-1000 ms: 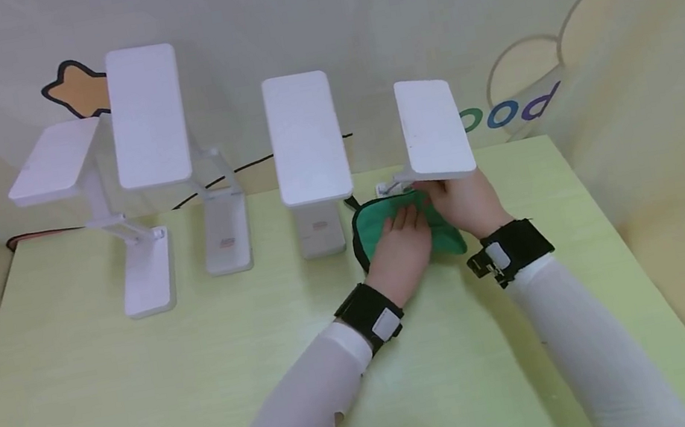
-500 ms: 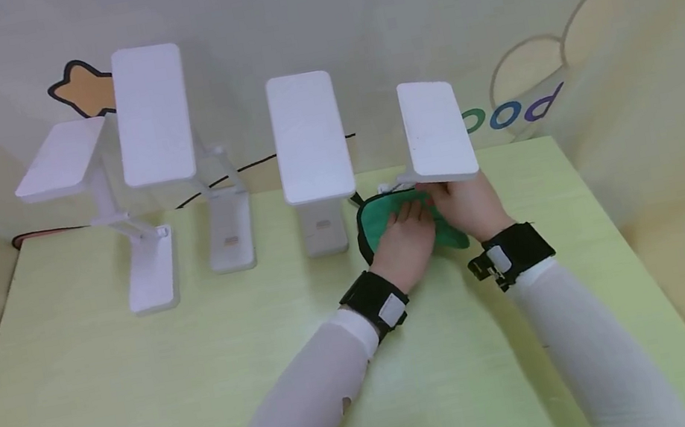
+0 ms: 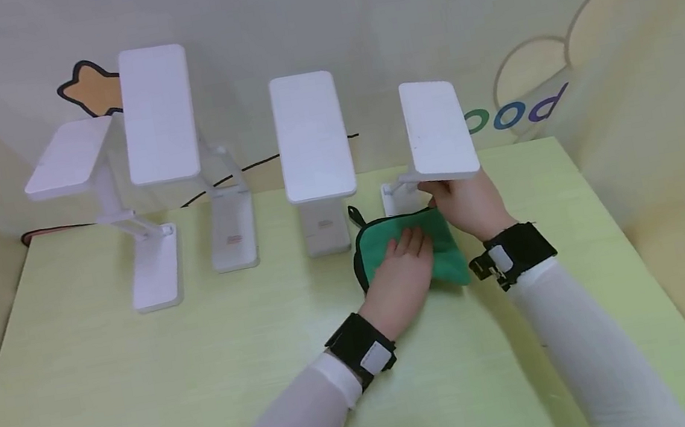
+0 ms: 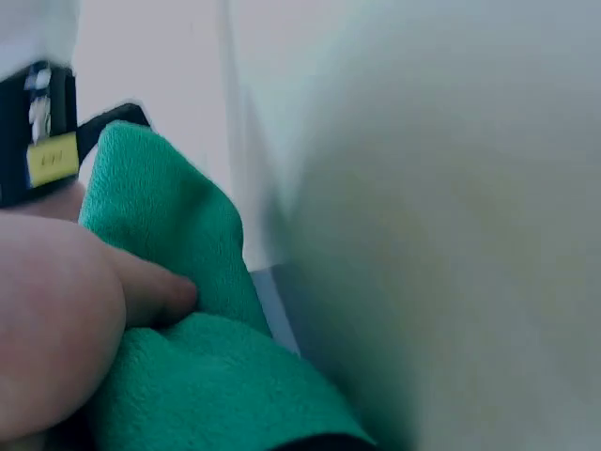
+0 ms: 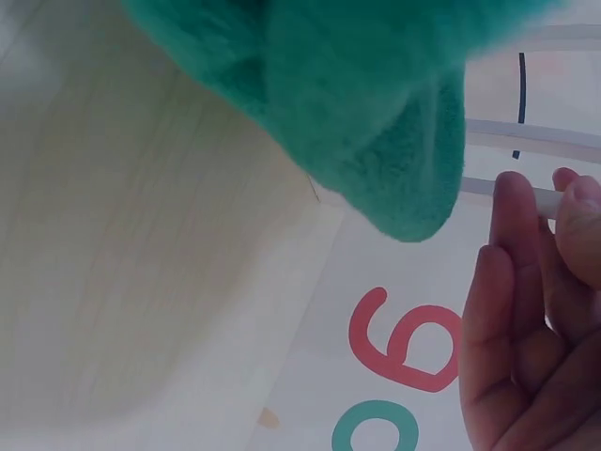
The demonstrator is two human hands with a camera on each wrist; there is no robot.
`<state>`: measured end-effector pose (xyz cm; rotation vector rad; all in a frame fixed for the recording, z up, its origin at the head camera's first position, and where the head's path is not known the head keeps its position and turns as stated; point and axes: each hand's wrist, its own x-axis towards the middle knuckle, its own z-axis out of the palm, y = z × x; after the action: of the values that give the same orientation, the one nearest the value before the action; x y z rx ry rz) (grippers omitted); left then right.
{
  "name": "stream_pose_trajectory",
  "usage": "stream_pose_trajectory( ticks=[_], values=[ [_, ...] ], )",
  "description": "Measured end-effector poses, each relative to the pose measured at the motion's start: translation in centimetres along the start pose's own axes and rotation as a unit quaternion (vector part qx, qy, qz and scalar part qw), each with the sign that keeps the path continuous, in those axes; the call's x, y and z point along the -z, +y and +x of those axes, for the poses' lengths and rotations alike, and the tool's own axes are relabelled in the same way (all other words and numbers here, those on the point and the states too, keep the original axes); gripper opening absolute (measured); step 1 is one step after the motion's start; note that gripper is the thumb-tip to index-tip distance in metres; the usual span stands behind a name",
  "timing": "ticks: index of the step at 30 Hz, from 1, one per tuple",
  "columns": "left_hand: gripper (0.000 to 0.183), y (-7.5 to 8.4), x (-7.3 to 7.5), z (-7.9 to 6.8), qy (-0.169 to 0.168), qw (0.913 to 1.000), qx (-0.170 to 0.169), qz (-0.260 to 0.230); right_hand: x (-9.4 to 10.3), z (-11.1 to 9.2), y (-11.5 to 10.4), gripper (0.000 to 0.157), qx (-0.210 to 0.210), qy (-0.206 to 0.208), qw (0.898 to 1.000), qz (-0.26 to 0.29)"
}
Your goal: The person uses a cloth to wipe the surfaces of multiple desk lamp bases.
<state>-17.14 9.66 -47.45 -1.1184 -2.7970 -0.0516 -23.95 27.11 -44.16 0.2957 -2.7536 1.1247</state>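
Observation:
My left hand (image 3: 398, 283) holds a green cloth (image 3: 448, 256) with black edging and a small black loop, its fingers spread over the top. In the left wrist view the thumb presses into a fold of the cloth (image 4: 225, 376). Just behind the cloth is the base (image 3: 398, 200) of the rightmost white folding phone stand (image 3: 437, 126). Under that stand's tilted plate, my right hand (image 3: 469, 204) pinches its lower edge; the right wrist view shows thumb and fingers around a thin white piece (image 5: 547, 202).
To the left stand several more white folding stands: one beside the cloth (image 3: 311, 135), a taller one (image 3: 158, 116) and one turned sideways (image 3: 71, 157). They line the back of the pale green table (image 3: 145, 413). A printed curtain (image 3: 348, 1) hangs behind.
My left hand has drawn the cloth back toward me, uncovering more of the right stand's base. My right hand keeps its grip at the plate. The head view has shifted slightly.

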Motion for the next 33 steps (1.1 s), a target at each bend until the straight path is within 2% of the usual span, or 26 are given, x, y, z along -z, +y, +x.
stream_pose_trajectory(
  ticks=[3, 8, 12, 15, 19, 24, 26, 33],
  values=[
    [0.034, 0.1, -0.1, 0.0, 0.02, 0.9998, 0.002, 0.001, -0.1, 0.1, 0.0, 0.029, 0.011, 0.005, 1.0, 0.003],
    [0.025, -1.1, -0.1, 2.0, 0.063, 0.9979, 0.0, -0.013, -0.3, 0.1, 0.3, 0.034, 0.022, 0.015, 1.0, -0.009],
    [0.029, -2.1, -0.2, 3.4, 0.05, 0.9986, 0.009, -0.015, -0.5, 0.1, 0.3, 0.038, 0.031, 0.018, 0.999, -0.024],
    [0.031, -2.1, -0.3, 3.8, 0.047, 0.9987, 0.014, -0.015, -0.5, 0.1, 0.3, 0.039, 0.037, 0.024, 0.999, -0.031],
    [0.033, -1.5, -0.3, 3.0, 0.052, 0.9985, 0.014, -0.01, -0.2, -0.1, 0.2, 0.037, 0.027, 0.027, 0.999, -0.028],
    [0.038, -0.2, 0.1, 0.3, -0.008, 0.9998, -0.003, -0.016, 0.0, -0.2, -0.1, 0.031, 0.011, 0.01, 1.0, -0.006],
    [0.04, 0.1, 0.3, -0.4, -0.022, 0.9994, -0.009, -0.025, 0.2, -0.2, -0.1, 0.029, 0.005, 0.009, 1.0, -0.004],
    [0.04, -0.3, 0.5, -1.1, -0.014, 0.9976, -0.006, -0.068, 0.1, 0.1, -0.1, 0.024, -0.007, 0.003, 1.0, -0.01]
  ],
)
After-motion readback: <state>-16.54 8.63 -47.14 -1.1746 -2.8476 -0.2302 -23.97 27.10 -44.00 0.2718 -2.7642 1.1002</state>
